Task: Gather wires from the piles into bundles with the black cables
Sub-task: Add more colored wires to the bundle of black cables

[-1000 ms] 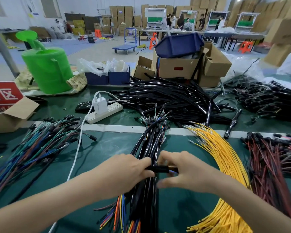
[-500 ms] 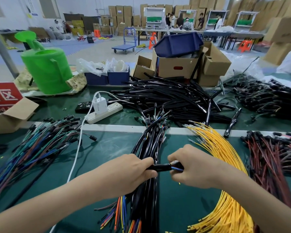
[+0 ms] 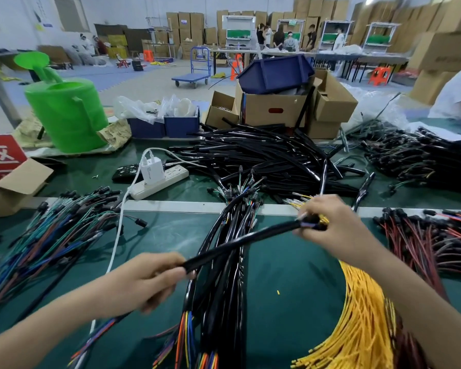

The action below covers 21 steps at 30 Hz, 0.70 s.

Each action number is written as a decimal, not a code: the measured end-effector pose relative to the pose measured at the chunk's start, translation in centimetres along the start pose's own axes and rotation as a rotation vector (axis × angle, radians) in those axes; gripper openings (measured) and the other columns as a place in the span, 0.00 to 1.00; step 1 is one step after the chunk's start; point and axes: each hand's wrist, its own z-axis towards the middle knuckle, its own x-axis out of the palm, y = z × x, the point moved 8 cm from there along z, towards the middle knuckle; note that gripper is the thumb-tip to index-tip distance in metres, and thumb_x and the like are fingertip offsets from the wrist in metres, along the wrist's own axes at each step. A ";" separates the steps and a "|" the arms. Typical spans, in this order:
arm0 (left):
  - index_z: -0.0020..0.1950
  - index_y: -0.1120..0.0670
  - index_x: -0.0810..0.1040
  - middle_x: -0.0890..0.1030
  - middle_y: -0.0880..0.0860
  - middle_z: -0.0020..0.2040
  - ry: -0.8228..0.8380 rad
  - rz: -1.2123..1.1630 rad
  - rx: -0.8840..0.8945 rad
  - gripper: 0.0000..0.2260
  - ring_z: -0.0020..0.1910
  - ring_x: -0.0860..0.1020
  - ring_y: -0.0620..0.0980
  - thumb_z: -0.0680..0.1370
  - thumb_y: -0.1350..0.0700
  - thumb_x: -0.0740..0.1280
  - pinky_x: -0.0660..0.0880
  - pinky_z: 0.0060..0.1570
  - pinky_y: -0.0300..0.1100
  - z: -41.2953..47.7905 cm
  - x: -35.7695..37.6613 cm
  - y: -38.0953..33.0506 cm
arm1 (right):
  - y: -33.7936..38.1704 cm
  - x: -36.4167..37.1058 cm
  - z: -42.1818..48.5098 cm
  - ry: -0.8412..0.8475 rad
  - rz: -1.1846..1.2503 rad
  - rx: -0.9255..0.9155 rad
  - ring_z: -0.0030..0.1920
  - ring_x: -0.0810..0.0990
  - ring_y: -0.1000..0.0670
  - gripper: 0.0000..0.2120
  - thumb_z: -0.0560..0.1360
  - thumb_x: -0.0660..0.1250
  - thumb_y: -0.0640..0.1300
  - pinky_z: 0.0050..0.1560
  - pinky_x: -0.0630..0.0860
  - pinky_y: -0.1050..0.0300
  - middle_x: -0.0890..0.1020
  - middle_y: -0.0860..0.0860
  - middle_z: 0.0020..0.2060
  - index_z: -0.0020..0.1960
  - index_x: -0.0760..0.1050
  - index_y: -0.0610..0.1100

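Pinching at both ends: my left hand [image 3: 141,283] is curled round the near end of the black cable [image 3: 240,242], and my right hand [image 3: 328,230] nips its far end between thumb and fingers, where a few thin wire tips poke out, too blurred to count.

Half a second ago my hands sat close together over the middle of the table with only a short stub of sleeve between them. Now my right hand has swung out to two o'clock, and the cable runs as a long diagonal above the heap. I take that to mean the wires are drawn through and this bundle is nearly made.

The sleeve is a smooth, glossy, pliant tube, bowing slightly. Under it, from six o'clock upward, lies the pile of finished bundles [image 3: 224,302], slick black with orange, blue and yellow ends fanning out. At four o'clock the yellow wires [image 3: 362,315] splay thin and springy. The red wires [image 3: 431,249] with black plugs are at three o'clock, and the blue-green wires [image 3: 51,235] are at nine. The loose black tubing [image 3: 264,161] is heaped at twelve, all on the matte green table [image 3: 290,288].
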 end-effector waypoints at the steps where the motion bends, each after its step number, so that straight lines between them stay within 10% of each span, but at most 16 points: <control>1: 0.49 0.47 0.78 0.72 0.51 0.30 -0.011 -0.038 -0.032 0.07 0.24 0.69 0.48 0.79 0.52 0.59 0.68 0.27 0.40 -0.7 -0.2 1.0 | -1.3 -1.2 0.1 -0.151 0.085 0.070 0.46 0.73 0.51 0.09 0.67 0.75 0.34 0.48 0.70 0.64 0.79 0.49 0.44 0.41 0.77 0.44; 6: 0.50 0.45 0.79 0.65 0.49 0.26 -0.172 -0.218 0.012 0.09 0.24 0.61 0.45 0.79 0.47 0.60 0.61 0.24 0.36 -0.7 2.4 1.5 | -5.9 1.7 -0.5 -0.532 0.845 0.687 0.54 0.76 0.57 0.28 0.77 0.66 0.40 0.58 0.70 0.63 0.65 0.45 0.70 0.73 0.60 0.50; 10: 0.53 0.41 0.80 0.65 0.46 0.26 -0.248 -0.209 0.023 0.10 0.25 0.63 0.41 0.79 0.53 0.62 0.61 0.26 0.31 -0.6 4.8 1.0 | -4.1 7.6 -0.2 -0.465 1.868 0.990 0.24 0.74 0.48 0.22 0.81 0.51 0.56 0.26 0.73 0.60 0.79 0.41 0.32 0.49 0.70 0.37; 14: 0.47 0.41 0.79 0.71 0.43 0.25 -0.283 0.085 -0.032 0.10 0.25 0.66 0.40 0.80 0.53 0.61 0.64 0.29 0.32 -2.3 4.8 1.8 | -4.5 5.7 0.2 -0.592 1.902 0.875 0.16 0.55 0.54 0.24 0.80 0.53 0.59 0.18 0.52 0.68 0.60 0.52 0.18 0.34 0.67 0.42; 21: 0.48 0.34 0.57 0.72 0.32 0.34 -0.361 0.422 0.039 0.03 0.36 0.65 0.42 0.75 0.39 0.47 0.62 0.34 0.24 -3.8 6.2 -0.7 | -3.0 3.0 2.7 -0.551 1.743 0.660 0.18 0.52 0.55 0.21 0.78 0.57 0.58 0.16 0.51 0.63 0.56 0.54 0.19 0.33 0.65 0.45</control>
